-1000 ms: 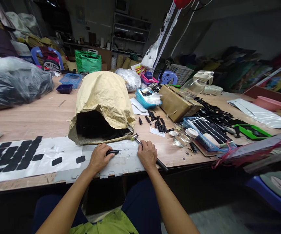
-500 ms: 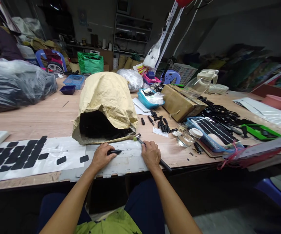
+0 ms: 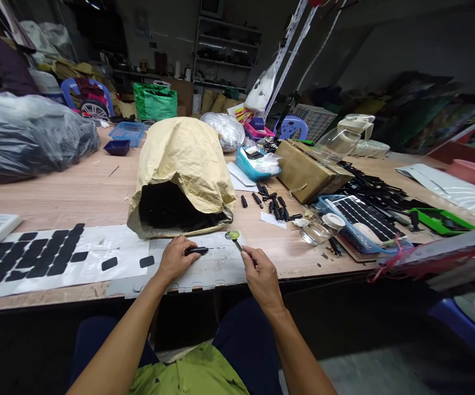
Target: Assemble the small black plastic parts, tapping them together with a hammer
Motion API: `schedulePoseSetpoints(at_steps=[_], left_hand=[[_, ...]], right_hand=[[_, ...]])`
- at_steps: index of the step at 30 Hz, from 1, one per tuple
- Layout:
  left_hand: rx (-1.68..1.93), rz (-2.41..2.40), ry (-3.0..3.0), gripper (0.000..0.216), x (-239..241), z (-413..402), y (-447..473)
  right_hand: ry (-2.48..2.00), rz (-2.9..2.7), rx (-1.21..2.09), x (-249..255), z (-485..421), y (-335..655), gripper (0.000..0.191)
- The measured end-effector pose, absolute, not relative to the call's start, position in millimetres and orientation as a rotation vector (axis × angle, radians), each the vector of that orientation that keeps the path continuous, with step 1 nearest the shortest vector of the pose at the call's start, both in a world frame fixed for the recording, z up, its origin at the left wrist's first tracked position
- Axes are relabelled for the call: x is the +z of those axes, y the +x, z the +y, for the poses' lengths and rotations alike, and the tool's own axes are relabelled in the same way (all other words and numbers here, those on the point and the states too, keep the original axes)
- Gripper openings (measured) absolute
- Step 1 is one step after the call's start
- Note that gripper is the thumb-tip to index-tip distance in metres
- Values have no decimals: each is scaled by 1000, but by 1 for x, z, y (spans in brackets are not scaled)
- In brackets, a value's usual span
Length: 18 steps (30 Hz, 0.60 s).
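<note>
My left hand [image 3: 175, 258] is closed on a small black cylindrical part [image 3: 197, 250], pressing it down on a grey mat [image 3: 213, 271] at the table's near edge. My right hand [image 3: 261, 274] grips the handle of a small hammer [image 3: 235, 237], whose green-faced head is lifted just right of the black part. Directly behind both hands lies a tan sack [image 3: 184, 170] with its dark mouth open toward me.
A white sheet with black pads [image 3: 48, 258] lies to the left. Loose black parts [image 3: 272, 206], a cardboard box [image 3: 307, 170], a blue tray with a solar panel [image 3: 355, 219] and a glass dish [image 3: 314, 233] crowd the right. A large plastic bag [image 3: 27, 137] sits far left.
My right hand has drawn back toward me and tilted the hammer up, so its green face now shows. My left hand stays on the black part.
</note>
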<state>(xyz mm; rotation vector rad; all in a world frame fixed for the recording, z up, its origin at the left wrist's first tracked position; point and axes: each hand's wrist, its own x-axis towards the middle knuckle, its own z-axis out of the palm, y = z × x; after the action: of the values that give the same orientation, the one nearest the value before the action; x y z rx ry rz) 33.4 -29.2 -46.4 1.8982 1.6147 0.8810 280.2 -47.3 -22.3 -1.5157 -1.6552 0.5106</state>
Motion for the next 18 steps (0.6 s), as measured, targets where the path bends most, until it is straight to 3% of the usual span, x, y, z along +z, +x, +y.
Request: schedulePoseSetpoints(at_steps=[18], left_hand=[[925,1575,1909,17,-47,-29,33]], right_hand=[[-1449,-1863,439,-22,-67,238,36]])
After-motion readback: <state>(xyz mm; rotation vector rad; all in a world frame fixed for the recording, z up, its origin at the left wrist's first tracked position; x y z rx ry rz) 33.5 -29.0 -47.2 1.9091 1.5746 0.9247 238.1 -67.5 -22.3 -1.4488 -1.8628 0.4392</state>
